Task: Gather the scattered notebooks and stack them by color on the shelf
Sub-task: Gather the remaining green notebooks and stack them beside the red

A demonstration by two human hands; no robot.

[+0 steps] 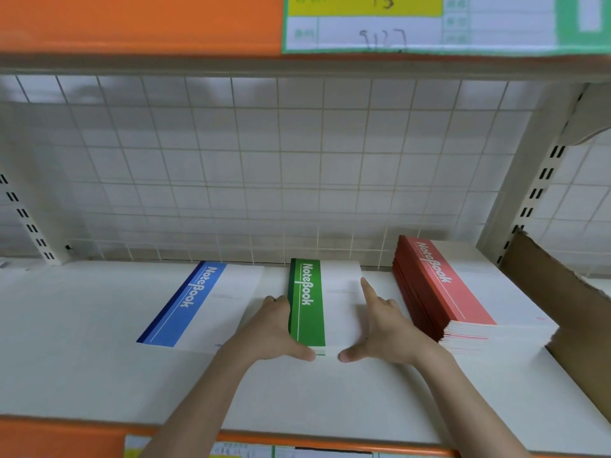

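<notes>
Both hands flank the green stack (305,304) — left hand (271,328) and right hand (385,328) flat-fingered, pressing its sides, grasping nothing. Likely squaring it between blue (198,305) and red (443,292).

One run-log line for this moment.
left hand: squaring green notebook stack | right hand: same | blue notebooks left | red stack right

Bare forearms, sleeveless, ringless hands (330,335)

White shelf (82,342) with orange front edge (49,434). Wire grid back panel (264,166) over white tiled wall. Slotted beige uprights (529,180) at both sides. Orange shelf above (132,21) carries paper label (413,24). Even, diffuse light.
</notes>
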